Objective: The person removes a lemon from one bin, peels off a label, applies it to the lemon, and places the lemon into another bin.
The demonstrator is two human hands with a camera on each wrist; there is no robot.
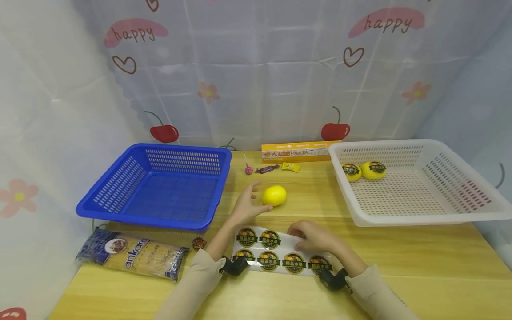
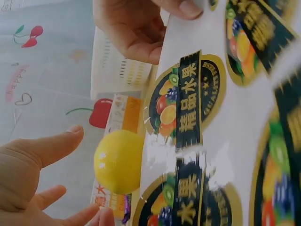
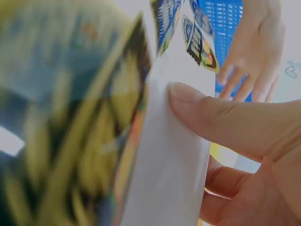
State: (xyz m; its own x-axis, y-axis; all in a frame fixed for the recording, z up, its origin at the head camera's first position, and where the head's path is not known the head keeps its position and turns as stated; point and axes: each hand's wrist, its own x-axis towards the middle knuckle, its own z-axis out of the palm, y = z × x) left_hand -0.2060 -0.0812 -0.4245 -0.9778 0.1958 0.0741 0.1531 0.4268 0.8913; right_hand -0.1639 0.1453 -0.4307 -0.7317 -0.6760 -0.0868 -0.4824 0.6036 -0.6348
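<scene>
My left hand [image 1: 246, 208] had its fingers spread just beside the lemon [image 1: 274, 195] on the counter [image 1: 420, 253]; my right hand [image 1: 314, 237] pinched the sticker sheet [image 1: 282, 249] between thumb and fingers.

1. Sticker sheet [image 1: 282, 251]: smooth, glossy, paper-like.
2. Lemon [image 1: 274, 195]: smooth, lightly shiny skin.
3. Left blue basket [image 1: 140, 219]: smooth plastic.
4. Right white basket [image 1: 432, 219]: matt-looking plastic.
5. Pasta bag [image 1: 134, 256]: glossy, crinkled plastic film.
6. Desk [image 1: 400, 262]: smooth wood grain.
7. Backdrop [image 1: 260, 106]: creased, sheeny sheeting.

Sticker sheet [image 1: 269, 261]: "精品水果", "QUALITY". Orange box [image 1: 298, 153]: "意大利面 PASTA". Clear-and-blue bag [image 1: 134, 255]: "ankara". Backdrop [image 1: 272, 89]: "happy", twice.
</scene>
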